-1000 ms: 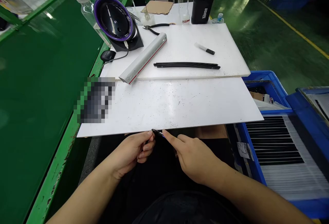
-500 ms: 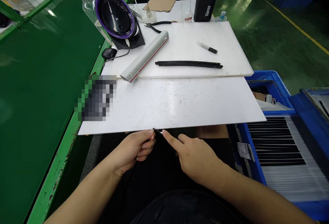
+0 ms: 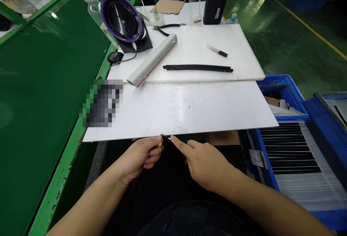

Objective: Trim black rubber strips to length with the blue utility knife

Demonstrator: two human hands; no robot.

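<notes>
My left hand [image 3: 148,153] is closed, thumb and fingers pinching a thin black strip [image 3: 163,136] at the front edge of the white board. Just the strip's tip shows; the fist hides the remainder. To its right, my right hand [image 3: 206,160] is curled with the index finger stretched toward the strip. Under that fingertip a slim blade-like tool [image 3: 168,138] shows a shiny metal tip against the strip; its handle is hidden in the hand. Further back, a bundle of black strips [image 3: 197,68] lies on the thick white slab.
On the slab [image 3: 244,62] are a grey-white channel piece [image 3: 153,60], a capped pen-like tool [image 3: 217,50] and cutting pliers [image 3: 165,28]. A purple-rimmed fan [image 3: 123,19] stands back left, a black bottle [image 3: 216,4] behind. Blue bins [image 3: 273,181] with black strips stand right; a green rail [image 3: 67,167] runs left.
Both hands stay almost in place, with the tool's tip still against the strip. The view has shifted very slightly.
</notes>
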